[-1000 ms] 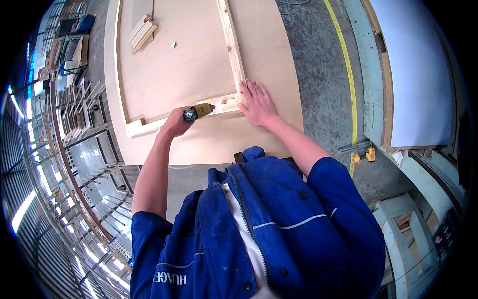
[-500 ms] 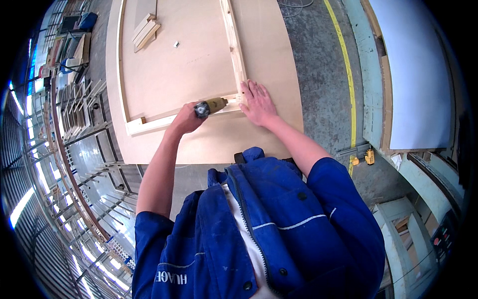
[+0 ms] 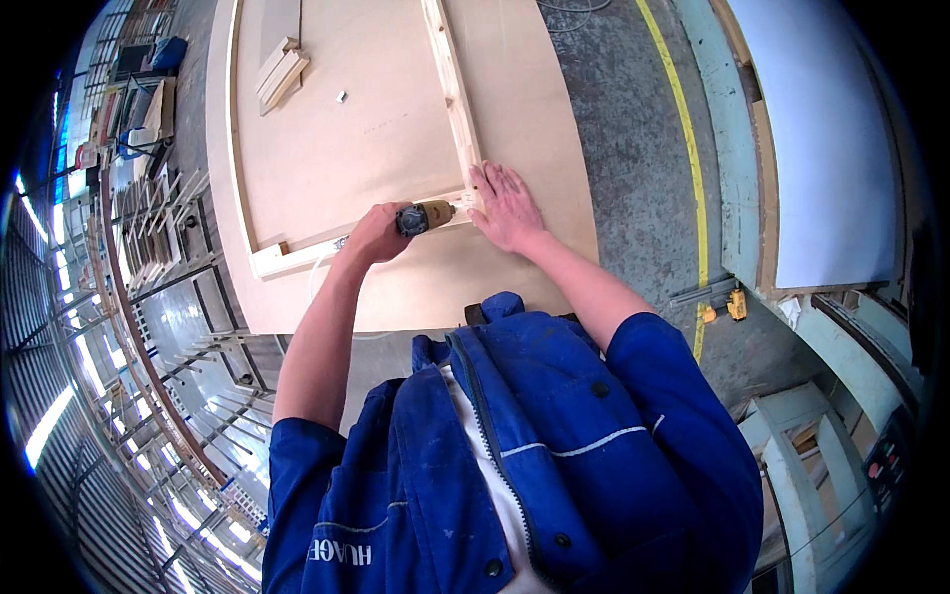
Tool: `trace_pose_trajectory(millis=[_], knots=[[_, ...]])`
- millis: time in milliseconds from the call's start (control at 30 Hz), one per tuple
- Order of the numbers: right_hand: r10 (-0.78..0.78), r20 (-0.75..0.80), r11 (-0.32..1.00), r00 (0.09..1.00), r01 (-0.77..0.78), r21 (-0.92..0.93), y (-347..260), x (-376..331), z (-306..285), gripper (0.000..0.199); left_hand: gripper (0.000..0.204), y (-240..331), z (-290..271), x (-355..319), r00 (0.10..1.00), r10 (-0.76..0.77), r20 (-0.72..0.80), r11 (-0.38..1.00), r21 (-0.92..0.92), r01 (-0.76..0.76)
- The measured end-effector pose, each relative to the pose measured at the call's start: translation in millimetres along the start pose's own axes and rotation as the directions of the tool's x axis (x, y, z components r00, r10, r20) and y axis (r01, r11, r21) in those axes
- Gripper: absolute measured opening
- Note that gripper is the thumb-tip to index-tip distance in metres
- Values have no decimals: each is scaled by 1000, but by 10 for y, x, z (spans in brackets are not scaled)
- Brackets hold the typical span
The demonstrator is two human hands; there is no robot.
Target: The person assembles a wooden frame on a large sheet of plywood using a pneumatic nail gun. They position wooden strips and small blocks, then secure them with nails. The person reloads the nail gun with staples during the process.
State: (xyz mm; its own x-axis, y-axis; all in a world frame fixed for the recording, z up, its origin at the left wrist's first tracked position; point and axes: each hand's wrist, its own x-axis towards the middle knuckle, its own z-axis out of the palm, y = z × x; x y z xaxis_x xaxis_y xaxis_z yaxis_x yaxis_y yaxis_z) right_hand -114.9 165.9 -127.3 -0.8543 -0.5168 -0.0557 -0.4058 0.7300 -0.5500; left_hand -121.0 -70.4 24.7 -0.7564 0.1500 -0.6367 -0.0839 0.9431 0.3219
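Note:
My left hand (image 3: 374, 236) is closed round the handle of a nail gun (image 3: 426, 217) with a brownish-yellow body and a dark end cap. Its nose points right, at the near right corner of a pale wooden frame (image 3: 451, 94). A thin white hose (image 3: 316, 277) shows beside my left wrist. Across that same corner lies my right hand (image 3: 510, 210), fingers stretched out and slightly spread, pressing on the wood and the board beside it. The joint itself is partly hidden by the hand and the tool. A small block (image 3: 281, 248) sits inside the near left corner.
Under the frame is a large tan board (image 3: 376, 297). Short wood pieces (image 3: 283, 79) and a small white item (image 3: 341, 97) lie inside the frame. Racks of timber (image 3: 158, 213) stand at left. A yellow line (image 3: 693, 148) marks the floor at right, beside a pale green bench (image 3: 727, 148).
The nail gun has swung slightly, its nose now pointing more directly right at the corner. The white hose has come into view by my left wrist. My right hand stays on the corner.

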Motion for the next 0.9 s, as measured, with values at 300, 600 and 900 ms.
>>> trace_pose_trajectory(millis=[300,600,900], knots=[[-18,26,998,999,17,58,41,-12,-14,92,38,-34,314,-315,954,-90,-285,973,-232,23],[-2,75,1000,997,1,6,-23,-2,-87,114,39,-403,1484,-1357,945,-320,-65,854,-451,258],[-35,66,999,997,37,-20,-103,12,5,113,57,-1585,2305,-1867,868,-492,68,759,-454,466]])
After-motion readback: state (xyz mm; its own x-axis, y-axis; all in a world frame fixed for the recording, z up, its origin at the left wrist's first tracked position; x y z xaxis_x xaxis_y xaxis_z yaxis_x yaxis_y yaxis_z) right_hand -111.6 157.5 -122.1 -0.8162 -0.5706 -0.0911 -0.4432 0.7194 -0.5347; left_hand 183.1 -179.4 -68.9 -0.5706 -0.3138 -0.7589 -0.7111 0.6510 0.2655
